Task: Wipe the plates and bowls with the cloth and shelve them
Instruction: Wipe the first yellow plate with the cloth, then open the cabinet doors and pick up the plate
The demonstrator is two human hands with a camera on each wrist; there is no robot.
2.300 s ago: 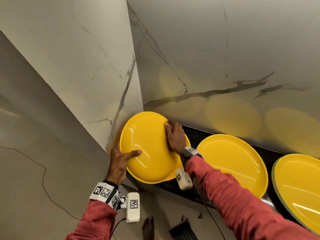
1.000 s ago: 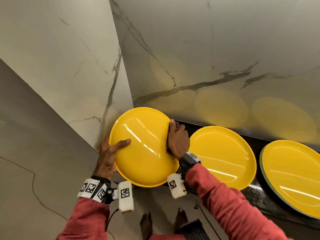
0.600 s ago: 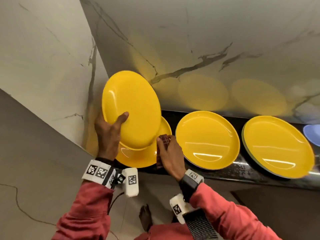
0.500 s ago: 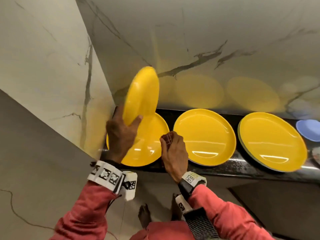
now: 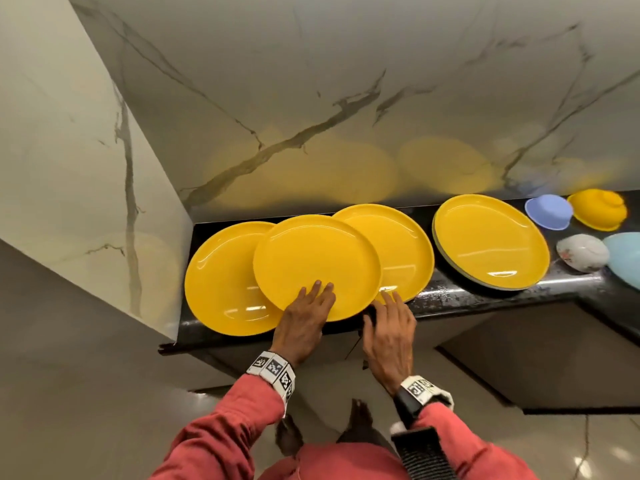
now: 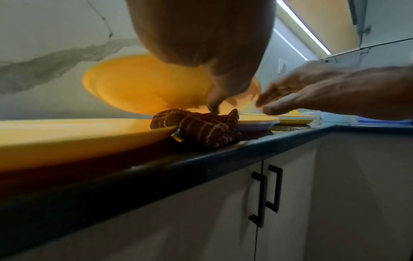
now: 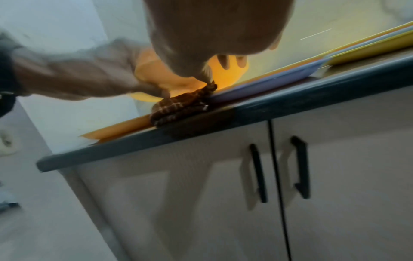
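My left hand (image 5: 304, 313) grips a yellow plate (image 5: 311, 258) by its near rim, fingers on top and thumb beneath. The plate hovers flat just above the black counter (image 5: 450, 299), overlapping a yellow plate on the left (image 5: 218, 282) and another on the right (image 5: 401, 251). A brown striped cloth (image 6: 198, 127) lies crumpled at the counter's front edge between those two plates. My right hand (image 5: 388, 320) is above the cloth (image 7: 178, 107) with straight fingers, holding nothing; its thumb tip is at the cloth's tip.
Further right stands a stack topped by a yellow plate (image 5: 491, 240). Beyond it lie a lilac bowl (image 5: 549, 211), a yellow bowl (image 5: 599, 209), a white patterned bowl (image 5: 581, 252) and a pale blue bowl (image 5: 627, 258). Marble walls close the left and back. Cabinet doors with black handles (image 6: 266, 192) are below.
My left hand has tipped the plate from upright to flat and brought it down over the counter plates. My right hand has let go of the cloth, which now lies on the counter.
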